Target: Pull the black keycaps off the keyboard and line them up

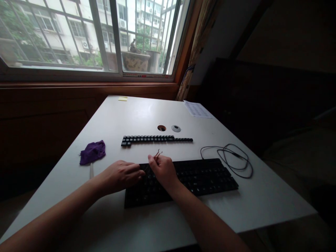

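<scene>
Keyboard (204, 176): black, lying flat and slightly askew on the white worktop (147, 112), near its front edge; both hands are at its left half.
Right hand (163, 169): over the keyboard's left half, forearm crossing its front edge; whether the wrist rests on the keys I cannot tell.
Right grip: fingers closed around a wire tool (157, 154), thumb uppermost; two thin reddish prongs with bent tips stick out past the fist, pointing away from the person.
Left hand (126, 174): knuckles up at the keyboard's left end, covering part of it, fingertips toward the right hand; the two are just apart.
Left grip: fingers bent, tips hidden or too dark to read; cannot tell whether anything is pinched there.
Keycaps (149, 139): dark, loose, set out in close rows beyond the keyboard; the line tapers to smaller caps at its right end.
Cable (246, 168): black, loosely looped on the worktop right of the keyboard.
Left side: crumpled purple cloth (93, 152), with a pale stick (91, 171) extending from its near edge toward the left forearm.
Far side: round hole (161, 128) beyond the keycaps, grey ring (176, 130) just right of it; yellow note (122, 99) at the far left corner, printed sheet (198, 109) at the far right.
Light: daylight from the barred window (120, 35); right of the room dark.
</scene>
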Motion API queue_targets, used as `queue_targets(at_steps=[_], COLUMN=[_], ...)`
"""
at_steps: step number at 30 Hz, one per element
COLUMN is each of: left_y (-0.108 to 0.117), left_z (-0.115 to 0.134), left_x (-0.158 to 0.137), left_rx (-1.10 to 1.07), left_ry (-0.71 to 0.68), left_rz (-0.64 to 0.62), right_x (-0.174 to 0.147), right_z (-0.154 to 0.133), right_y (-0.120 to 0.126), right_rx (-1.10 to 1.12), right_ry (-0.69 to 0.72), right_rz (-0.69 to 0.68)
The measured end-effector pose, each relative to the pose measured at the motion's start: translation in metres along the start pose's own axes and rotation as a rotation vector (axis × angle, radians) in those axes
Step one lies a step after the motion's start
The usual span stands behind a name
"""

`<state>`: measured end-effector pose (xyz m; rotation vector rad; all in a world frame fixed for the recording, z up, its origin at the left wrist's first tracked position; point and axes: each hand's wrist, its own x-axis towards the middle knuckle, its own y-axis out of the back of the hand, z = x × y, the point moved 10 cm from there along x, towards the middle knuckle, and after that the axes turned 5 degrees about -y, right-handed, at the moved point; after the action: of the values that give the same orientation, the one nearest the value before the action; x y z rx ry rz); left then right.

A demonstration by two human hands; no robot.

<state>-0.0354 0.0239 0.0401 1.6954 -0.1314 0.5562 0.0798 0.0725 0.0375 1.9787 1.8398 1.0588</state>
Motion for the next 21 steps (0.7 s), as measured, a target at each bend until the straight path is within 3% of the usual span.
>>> queue_targets(at_steps=[6,13,21], left_y=[0.009,0.025,0.026], left_z=[-0.005,-0.007,-0.001], left_x=[-0.003,-0.007,-0.015], left_rx=[-0.042,-0.049,0.090], left_ry=[0.043,0.064,0.008], left_rz=[0.111,0.206,0.243], right_x=[0.002,0.004,0.002], right_z=[0.006,0.027,0.016], right_y=[0.001,-0.006,0.000], right_rx=[0.104,0.295,0.256], right_ry=[-0.039,-0.220,-0.129], right_rz=[-0.017,-0.081,-0.050])
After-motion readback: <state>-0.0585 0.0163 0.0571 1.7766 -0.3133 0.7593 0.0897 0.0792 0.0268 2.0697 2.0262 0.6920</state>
